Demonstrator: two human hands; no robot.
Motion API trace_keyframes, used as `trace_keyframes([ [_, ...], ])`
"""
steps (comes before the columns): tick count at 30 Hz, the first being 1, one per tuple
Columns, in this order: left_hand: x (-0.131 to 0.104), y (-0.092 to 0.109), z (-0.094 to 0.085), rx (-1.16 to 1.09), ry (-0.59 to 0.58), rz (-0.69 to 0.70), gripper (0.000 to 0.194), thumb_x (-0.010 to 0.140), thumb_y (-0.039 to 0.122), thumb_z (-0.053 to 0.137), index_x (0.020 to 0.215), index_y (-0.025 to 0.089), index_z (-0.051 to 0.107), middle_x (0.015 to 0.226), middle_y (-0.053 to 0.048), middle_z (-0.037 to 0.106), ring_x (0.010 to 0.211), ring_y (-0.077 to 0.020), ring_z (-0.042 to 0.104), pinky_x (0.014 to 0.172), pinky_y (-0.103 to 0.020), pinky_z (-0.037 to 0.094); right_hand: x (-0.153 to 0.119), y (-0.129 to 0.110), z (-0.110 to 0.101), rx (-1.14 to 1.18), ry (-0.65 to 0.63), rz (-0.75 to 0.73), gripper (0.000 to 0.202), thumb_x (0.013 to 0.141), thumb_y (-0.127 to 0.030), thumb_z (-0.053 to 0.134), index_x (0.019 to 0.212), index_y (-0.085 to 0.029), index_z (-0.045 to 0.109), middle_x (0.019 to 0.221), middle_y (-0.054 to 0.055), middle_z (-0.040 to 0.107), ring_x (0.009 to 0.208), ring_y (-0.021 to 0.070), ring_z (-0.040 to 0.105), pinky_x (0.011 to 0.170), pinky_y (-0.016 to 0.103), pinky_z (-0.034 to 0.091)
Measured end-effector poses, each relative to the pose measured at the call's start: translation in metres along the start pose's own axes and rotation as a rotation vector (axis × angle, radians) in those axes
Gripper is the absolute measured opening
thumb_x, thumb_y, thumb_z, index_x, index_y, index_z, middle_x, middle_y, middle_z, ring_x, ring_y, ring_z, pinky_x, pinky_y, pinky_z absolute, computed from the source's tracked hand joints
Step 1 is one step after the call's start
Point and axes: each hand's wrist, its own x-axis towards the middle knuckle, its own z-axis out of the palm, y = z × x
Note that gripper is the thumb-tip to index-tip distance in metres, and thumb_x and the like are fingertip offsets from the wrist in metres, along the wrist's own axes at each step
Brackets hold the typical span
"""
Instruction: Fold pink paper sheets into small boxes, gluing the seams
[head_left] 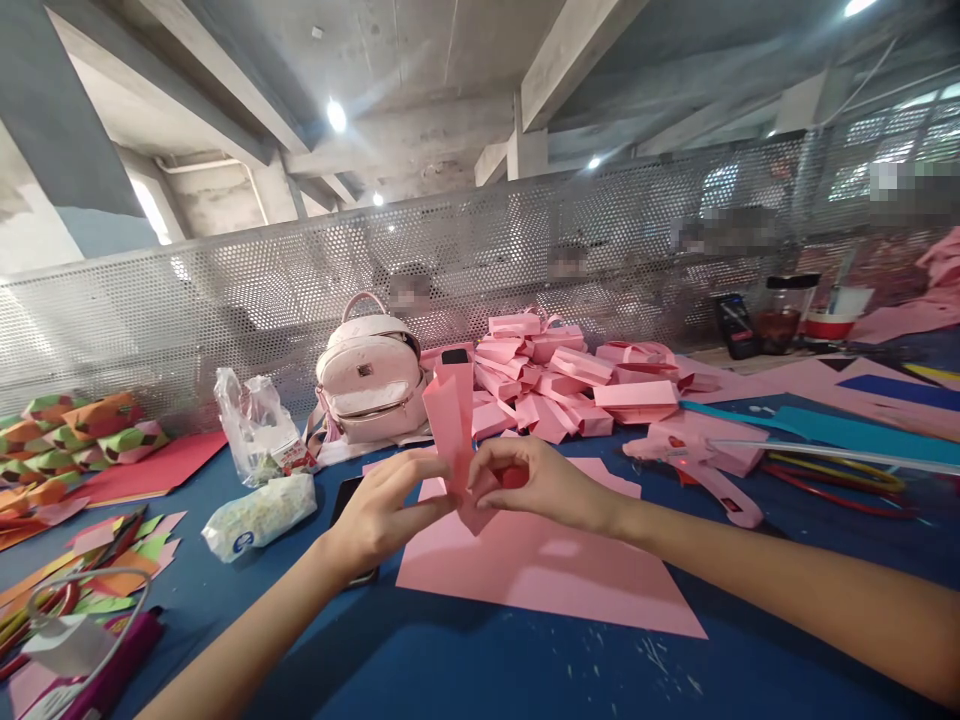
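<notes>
Both my hands hold a folded pink paper piece [450,415] upright above a pink sheet [540,580] on the blue table. My left hand [386,505] pinches its lower left side between thumb and fingers. On the lower right side, my right hand [529,480] is closed with its fingertips pressed at the paper's edge. Some of the paper is hidden behind my fingers. A dark phone-like object [349,495] lies partly under my left hand. Behind the paper is a heap of folded pink paper pieces [555,375].
A pink backpack [371,385], a clear plastic bag [251,420] and a tissue pack [262,515] stand to the left. On the right lie a pink glue gun [697,465] and blue strips [832,430]. A perforated metal screen [480,240] runs behind the table.
</notes>
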Motion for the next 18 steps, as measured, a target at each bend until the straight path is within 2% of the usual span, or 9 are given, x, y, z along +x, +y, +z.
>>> trace_keyframes([
  [6,0.001,0.001,-0.002,0.045,-0.013,0.05,0.013,0.096,0.026,0.06,0.107,0.022,0.064,0.104,-0.006,0.071,0.097,-0.0197,0.069,0.087,-0.032,0.054,-0.001,0.001,-0.006,-0.044,0.022,-0.054,0.013,0.078,-0.027,0.076,0.087,-0.019,0.071,0.083,0.002,0.072,0.08,0.016,0.068,0.077,0.03,0.055],
  [10,0.004,0.001,-0.004,0.135,-0.074,0.275,0.016,0.098,0.014,0.053,0.109,0.018,0.064,0.111,-0.01,0.07,0.108,-0.0223,0.065,0.092,-0.036,0.054,-0.002,-0.003,-0.006,-0.078,-0.009,-0.064,0.018,0.079,-0.033,0.076,0.091,-0.02,0.071,0.087,0.003,0.073,0.082,0.0172,0.069,0.077,0.032,0.055],
  [12,0.005,0.003,-0.003,0.138,-0.089,0.333,0.021,0.097,0.008,0.048,0.11,0.015,0.064,0.114,-0.013,0.069,0.112,-0.0235,0.064,0.092,-0.037,0.055,-0.001,-0.004,-0.005,-0.076,-0.007,-0.076,0.02,0.079,-0.033,0.077,0.089,-0.02,0.066,0.084,0.001,0.07,0.08,0.0161,0.068,0.075,0.03,0.054],
  [15,0.003,0.008,0.008,0.05,0.013,0.234,0.027,0.093,0.001,0.049,0.111,0.016,0.062,0.114,-0.013,0.069,0.11,-0.0209,0.066,0.091,-0.034,0.057,0.001,-0.002,-0.004,-0.061,0.034,-0.085,0.028,0.078,-0.033,0.079,0.083,-0.02,0.054,0.078,-0.002,0.065,0.076,0.0151,0.066,0.073,0.029,0.052],
  [18,-0.004,0.015,0.029,-0.158,0.193,-0.055,0.03,0.09,0.008,0.059,0.118,0.019,0.06,0.118,-0.012,0.067,0.113,-0.0221,0.065,0.094,-0.037,0.057,0.003,0.006,-0.002,-0.051,0.107,-0.078,0.034,0.076,-0.036,0.079,0.082,-0.021,0.049,0.077,-0.003,0.061,0.075,0.0155,0.065,0.071,0.03,0.052],
])
